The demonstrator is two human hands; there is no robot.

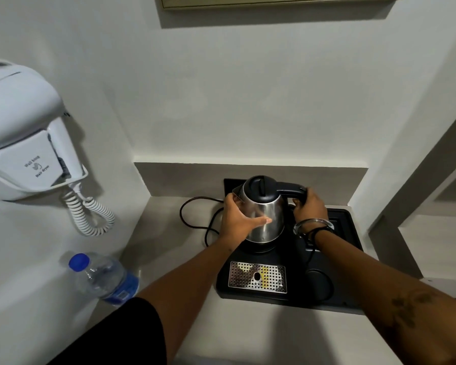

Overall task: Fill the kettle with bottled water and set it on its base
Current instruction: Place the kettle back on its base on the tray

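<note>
A steel kettle (267, 219) with a black closed lid stands upright on its black base (258, 248), which is part of a black tray (345, 259). My left hand (237, 219) is wrapped around the kettle's steel body on the left side. My right hand (309, 204) grips the black handle on the right. A clear water bottle (103, 279) with a blue cap and blue label stands on the counter at the lower left, apart from both hands.
A black power cord (192, 219) loops on the counter left of the tray. A perforated metal drip plate (258, 277) sits in the tray's front. A white wall hair dryer (24, 133) with coiled cord hangs at left. Walls close in behind and to the right.
</note>
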